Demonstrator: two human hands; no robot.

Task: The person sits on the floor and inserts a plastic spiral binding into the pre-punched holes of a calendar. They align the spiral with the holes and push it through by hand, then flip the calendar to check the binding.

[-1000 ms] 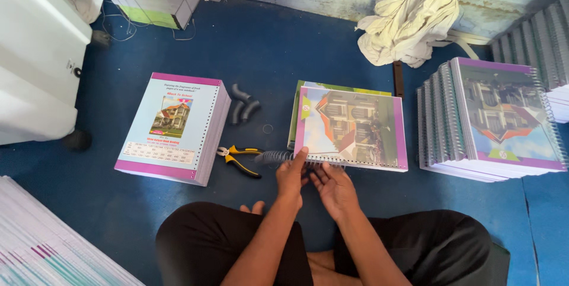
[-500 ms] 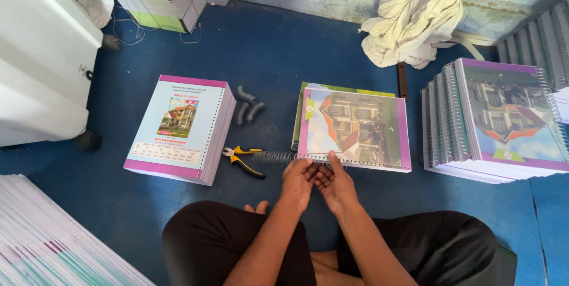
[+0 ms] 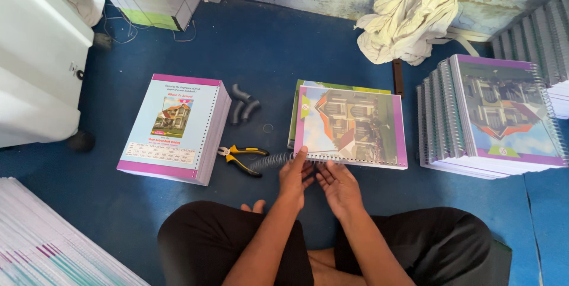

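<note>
Item: you are pinching the wire spiral (image 3: pixel 274 161) with your left hand (image 3: pixel 294 177); your right hand (image 3: pixel 336 186) is touching the notebook (image 3: pixel 351 126) at its near edge; pliers (image 3: pixel 240 158) are lying left.

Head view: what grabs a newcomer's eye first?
Both hands, left hand and right hand, meet at the near punched edge of a notebook mid-floor, where a wire coil sticks out leftward. Yellow-handled pliers lie just left; notebook stacks stand at right.
</note>
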